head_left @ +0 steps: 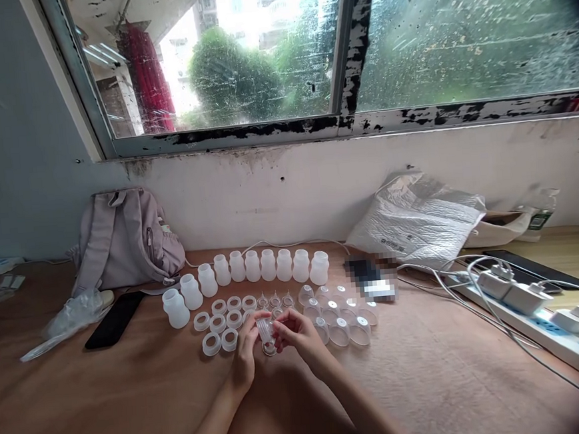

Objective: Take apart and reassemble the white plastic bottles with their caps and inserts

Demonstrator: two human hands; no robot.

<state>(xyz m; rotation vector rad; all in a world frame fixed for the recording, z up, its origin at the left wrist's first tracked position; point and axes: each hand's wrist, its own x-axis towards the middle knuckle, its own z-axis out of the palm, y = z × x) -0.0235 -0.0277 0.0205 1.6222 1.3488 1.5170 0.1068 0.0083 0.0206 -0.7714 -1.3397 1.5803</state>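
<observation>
My left hand (245, 347) is closed on a clear ribbed bottle collar (264, 328), held tilted just above the table. The fingers of my right hand (299, 336) are pinched together against the collar's right side; what lies between them is small, clear and partly hidden. A round clear rim (269, 347) shows just below the collar, between the hands. Beyond the hands stand several clear teats (275, 300) with thin pointed tips. Left of them lie several translucent collars (212, 343). To the right sit several clear dome caps (339, 333).
Several frosted bottles (268, 267) form an arc behind the parts. A black phone (114, 320), a plastic bag (79, 315) and a backpack (125, 240) are at left. At right are a silver bag (420, 220), white cables and a power strip (543, 321).
</observation>
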